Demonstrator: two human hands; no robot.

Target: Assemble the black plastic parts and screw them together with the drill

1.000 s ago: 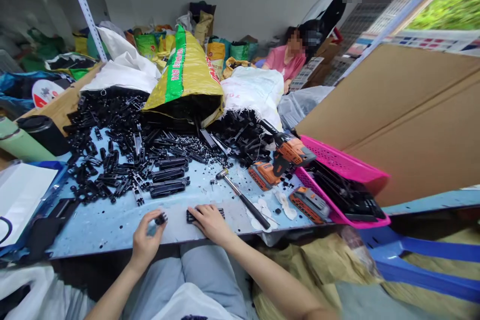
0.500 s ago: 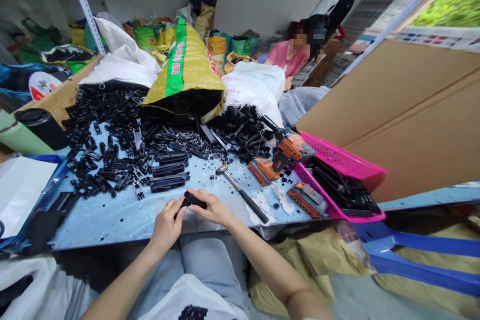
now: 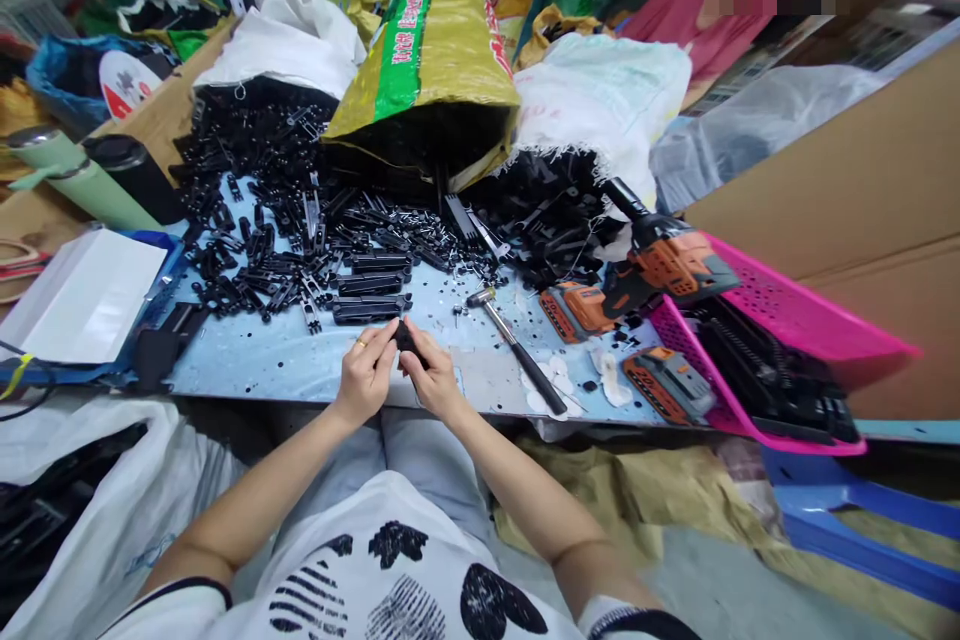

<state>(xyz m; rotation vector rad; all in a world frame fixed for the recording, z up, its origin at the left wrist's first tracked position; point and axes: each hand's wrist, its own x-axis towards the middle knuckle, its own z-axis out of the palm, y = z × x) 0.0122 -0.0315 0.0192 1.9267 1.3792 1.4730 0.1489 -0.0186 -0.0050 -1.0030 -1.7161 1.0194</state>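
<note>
Over the table's front edge, my left hand (image 3: 367,372) and my right hand (image 3: 433,375) meet around a small black part (image 3: 406,338). Fingers of both hands pinch it, hiding much of its shape. Just beyond them lie several long black assembled pieces (image 3: 371,308) in a stack of rows. A hammer (image 3: 521,350) with a black handle rests to the right of my right hand. Heaps of small black parts (image 3: 277,250) spread behind and to the left, with loose metal pins (image 3: 420,225) among them.
An orange cordless power tool (image 3: 660,265) leans by a pink basket (image 3: 817,340) of black parts; a spare battery (image 3: 667,385) lies near. Behind stand a yellow sack (image 3: 450,40) and white sacks (image 3: 592,100). Two tumblers (image 3: 124,170) and a white box (image 3: 90,295) are left. A person in pink (image 3: 675,25) is beyond.
The camera has tilted down and the scene has shifted within view. Both hands remain together on the small black part, which looks turned more upright between the fingers.
</note>
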